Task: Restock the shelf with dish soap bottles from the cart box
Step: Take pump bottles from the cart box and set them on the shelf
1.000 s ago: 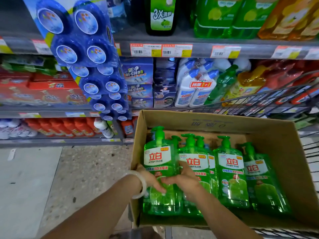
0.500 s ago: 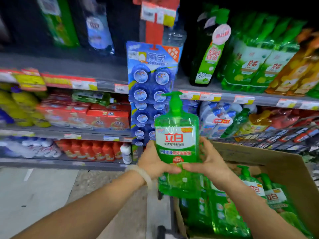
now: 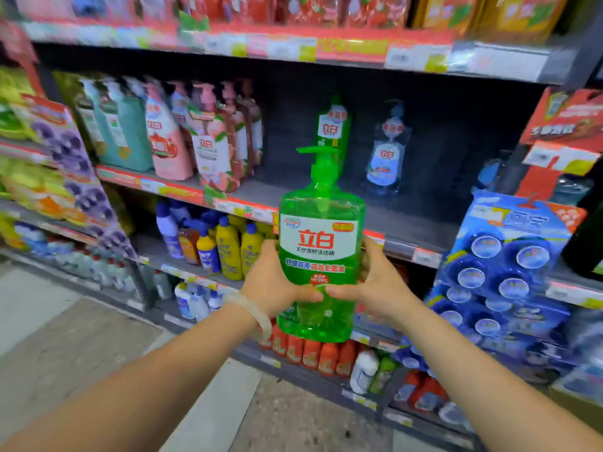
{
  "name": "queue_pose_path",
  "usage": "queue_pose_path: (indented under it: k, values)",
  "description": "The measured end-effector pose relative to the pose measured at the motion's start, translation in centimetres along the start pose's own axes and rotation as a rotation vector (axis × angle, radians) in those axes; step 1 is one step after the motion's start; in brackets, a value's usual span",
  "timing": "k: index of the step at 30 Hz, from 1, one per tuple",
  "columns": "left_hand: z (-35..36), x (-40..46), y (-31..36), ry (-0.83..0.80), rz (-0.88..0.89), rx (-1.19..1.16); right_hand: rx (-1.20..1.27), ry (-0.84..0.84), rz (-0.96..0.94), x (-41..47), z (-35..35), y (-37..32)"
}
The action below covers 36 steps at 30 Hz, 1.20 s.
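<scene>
Both hands, left (image 3: 272, 283) and right (image 3: 375, 282), grip 1 full green bottle (image 3: 321, 256) upright at frame centre before the shelf (image 3: 408, 230); likely heavy, stiff, slick plastic, best held low around its body.

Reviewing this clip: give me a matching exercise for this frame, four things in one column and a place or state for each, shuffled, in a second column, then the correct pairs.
Things:
1. green dish soap bottle
2. pink pump bottles
3. yellow bottles
4. white bracelet

Places or states:
A. on the left wrist
B. standing on the shelf below the pink ones
C. held upright in the air between left hand and right hand
D. standing at the left of the half-bare shelf

Pairs: 1-C, 2-D, 3-B, 4-A
</scene>
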<state>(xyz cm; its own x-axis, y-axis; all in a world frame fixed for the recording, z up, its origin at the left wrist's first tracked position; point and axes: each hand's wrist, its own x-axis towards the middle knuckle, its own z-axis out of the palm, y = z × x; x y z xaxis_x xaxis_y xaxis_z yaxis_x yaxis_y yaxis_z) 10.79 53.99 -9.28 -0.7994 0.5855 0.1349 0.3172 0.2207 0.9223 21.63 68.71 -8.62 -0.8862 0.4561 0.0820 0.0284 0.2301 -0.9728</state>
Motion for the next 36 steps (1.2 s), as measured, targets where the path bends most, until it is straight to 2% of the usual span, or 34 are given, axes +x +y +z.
queue_pose_path:
  k: [7,13,23,36]
  values:
    - [-6.0,6.4,-3.5,0.115,0.004,-0.037,-0.089,-0.066,-0.082,9.1,5.6,-1.3]
    - [-8.6,18.4,-5.0,0.132,0.083,-0.021,-0.071,-0.017,-0.156,20.5,6.5,-1.6]
    - [-7.2,35.6,-6.9,0.098,0.08,0.045,-0.161,0.067,-0.077,36.3,4.6,-0.4]
    - [-4.6,46.3,-9.2,-0.029,0.082,0.023,-0.283,0.236,0.065,44.9,3.8,2.4]
